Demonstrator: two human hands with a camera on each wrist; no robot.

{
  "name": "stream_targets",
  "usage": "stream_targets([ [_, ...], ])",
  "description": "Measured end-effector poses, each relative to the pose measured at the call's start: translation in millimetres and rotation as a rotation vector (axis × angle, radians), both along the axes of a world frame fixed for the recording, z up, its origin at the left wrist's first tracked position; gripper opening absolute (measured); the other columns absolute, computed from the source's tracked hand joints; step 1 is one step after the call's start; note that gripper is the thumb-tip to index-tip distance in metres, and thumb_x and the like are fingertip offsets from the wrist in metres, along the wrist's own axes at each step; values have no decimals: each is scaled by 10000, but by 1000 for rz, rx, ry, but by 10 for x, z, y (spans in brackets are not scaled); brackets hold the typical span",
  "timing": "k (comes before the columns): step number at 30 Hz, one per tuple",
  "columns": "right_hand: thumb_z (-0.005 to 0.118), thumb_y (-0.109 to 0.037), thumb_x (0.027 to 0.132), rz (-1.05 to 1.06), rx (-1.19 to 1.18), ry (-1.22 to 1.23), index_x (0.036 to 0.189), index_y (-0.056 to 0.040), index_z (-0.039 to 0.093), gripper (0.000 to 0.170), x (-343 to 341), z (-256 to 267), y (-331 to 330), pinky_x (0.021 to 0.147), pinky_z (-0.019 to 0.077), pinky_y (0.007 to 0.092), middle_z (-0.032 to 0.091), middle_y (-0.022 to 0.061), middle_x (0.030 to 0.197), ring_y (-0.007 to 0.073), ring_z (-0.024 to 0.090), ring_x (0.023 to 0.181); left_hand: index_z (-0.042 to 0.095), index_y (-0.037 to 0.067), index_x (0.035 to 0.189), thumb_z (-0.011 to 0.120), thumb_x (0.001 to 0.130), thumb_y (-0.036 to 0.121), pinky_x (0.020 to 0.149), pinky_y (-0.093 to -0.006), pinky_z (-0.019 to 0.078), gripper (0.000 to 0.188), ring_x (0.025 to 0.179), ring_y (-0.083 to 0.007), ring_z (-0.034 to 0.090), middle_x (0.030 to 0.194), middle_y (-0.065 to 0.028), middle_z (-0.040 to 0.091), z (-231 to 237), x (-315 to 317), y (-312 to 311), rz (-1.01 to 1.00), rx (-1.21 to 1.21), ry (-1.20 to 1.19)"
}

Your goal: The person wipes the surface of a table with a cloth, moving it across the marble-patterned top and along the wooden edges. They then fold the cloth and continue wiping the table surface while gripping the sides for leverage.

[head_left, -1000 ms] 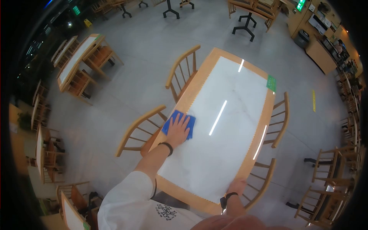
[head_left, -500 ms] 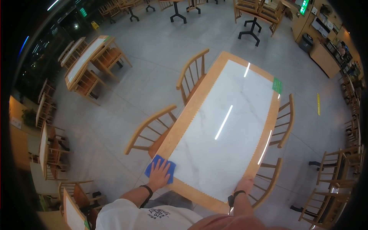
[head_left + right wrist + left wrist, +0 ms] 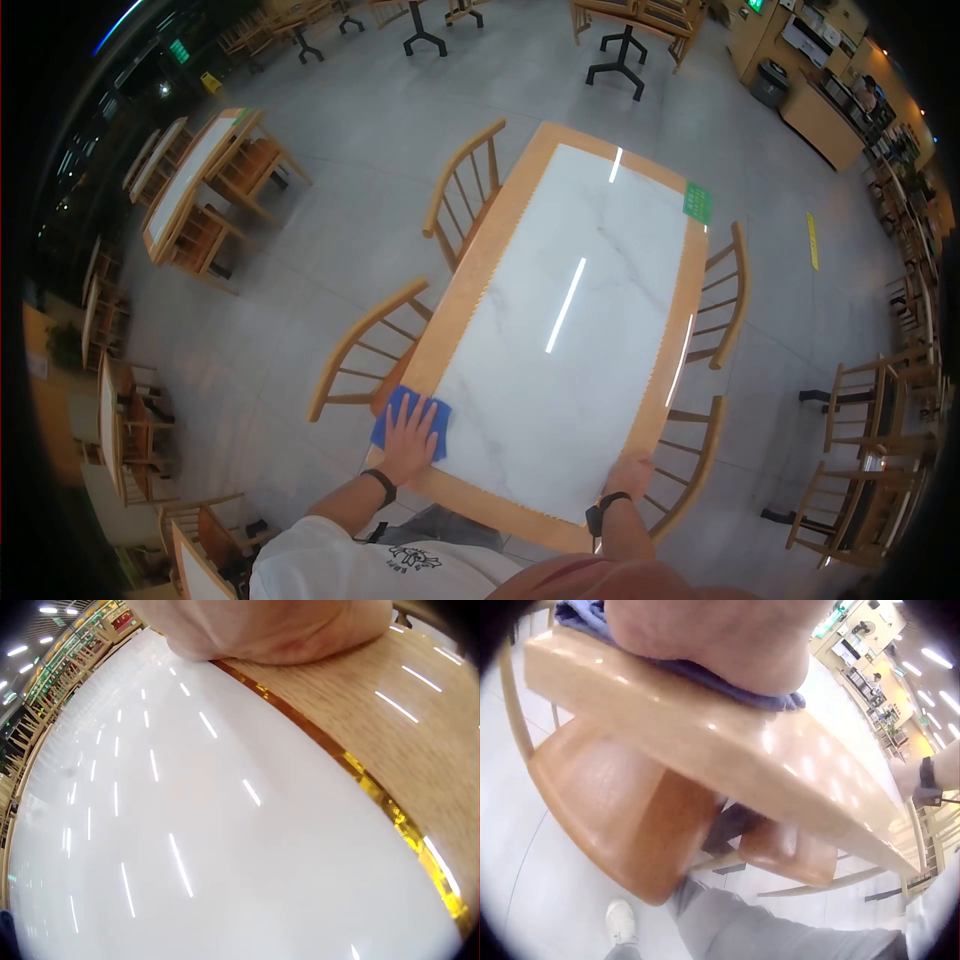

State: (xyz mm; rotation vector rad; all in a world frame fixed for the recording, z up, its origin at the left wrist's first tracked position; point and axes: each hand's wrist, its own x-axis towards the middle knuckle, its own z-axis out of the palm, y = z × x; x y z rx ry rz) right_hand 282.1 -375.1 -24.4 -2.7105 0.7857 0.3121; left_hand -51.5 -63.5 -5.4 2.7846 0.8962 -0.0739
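Note:
My left hand point(image 3: 408, 440) presses flat on a blue cloth point(image 3: 441, 418), fingers spread, at the near left corner of a table. The table has a wooden border point(image 3: 480, 268) round a white marbled top point(image 3: 560, 390). In the left wrist view the folded cloth point(image 3: 705, 678) lies under the heel of the hand, along the border's edge. My right hand point(image 3: 628, 474) rests on the border at the near right, apart from the cloth. In the right wrist view the right hand point(image 3: 277, 630) touches the tabletop beside a shiny gold trim strip point(image 3: 367, 784); its fingers are hidden.
Two wooden chairs point(image 3: 362, 345) stand along the left side and two more point(image 3: 728, 300) along the right. A green card point(image 3: 697, 203) sits at the far right corner. More tables and chairs point(image 3: 205, 190) stand around, with a bin point(image 3: 770, 82) by a counter.
My left hand and the cloth have slid along the left border toward me, to the near corner, and stay there over the last half second. The right hand stays on the right border.

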Motion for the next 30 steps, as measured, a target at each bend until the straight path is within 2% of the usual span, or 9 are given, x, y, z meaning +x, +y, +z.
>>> stream_targets([
  [5, 369, -447, 1126, 1, -2, -15, 1167, -10, 669, 532, -3, -65, -28, 919, 563, 604, 766, 258, 1141, 507, 722, 1062, 436, 97, 1655, 536, 1052, 346, 1289, -695, 145, 660, 1624, -456, 247, 1734, -166, 370, -77, 804, 415, 11, 50, -61],
  [8, 375, -441, 1125, -29, 17, -14, 1165, -10, 665, 521, -13, 30, 35, 922, 563, 603, 765, 262, 1127, 510, 721, 1054, 442, 128, 1658, 573, 1041, 334, 1297, -681, 155, 664, 1624, -428, 268, 1725, -139, 394, -144, 1359, 659, 23, 125, -90],
  [17, 384, -424, 1119, -37, 8, 35, 1135, -3, 639, 493, -7, 54, 16, 922, 555, 613, 754, 293, 1093, 521, 717, 1040, 428, 154, 1672, 522, 1073, 350, 1304, -668, 159, 638, 1644, -399, 241, 1758, -114, 357, -234, 2805, 1357, 16, 152, -90],
  [23, 382, -418, 1118, -36, -30, 27, 1140, -2, 642, 491, -13, -117, -57, 917, 550, 619, 755, 290, 1079, 518, 719, 1031, 411, 160, 1682, 510, 1080, 344, 1308, -659, 161, 637, 1647, -378, 242, 1767, -109, 343, -212, 3261, 1657, 20, 165, -70],
  [27, 375, -420, 1120, -40, -19, 28, 1140, -4, 645, 497, -15, -95, -37, 920, 546, 626, 756, 288, 1079, 518, 720, 1023, 392, 178, 1692, 499, 1089, 351, 1318, -650, 140, 636, 1660, -357, 215, 1773, -92, 335, -241, 3347, 1713, 57, 132, -57],
  [30, 366, -424, 1123, -58, -7, 79, 1152, -2, 642, 506, 7, -67, -31, 924, 548, 627, 754, 288, 1090, 517, 721, 1025, 344, 191, 1712, 459, 1105, 357, 1317, -641, 168, 640, 1657, -371, 217, 1786, -85, 300, -225, 3345, 1712, 49, 154, -21],
])
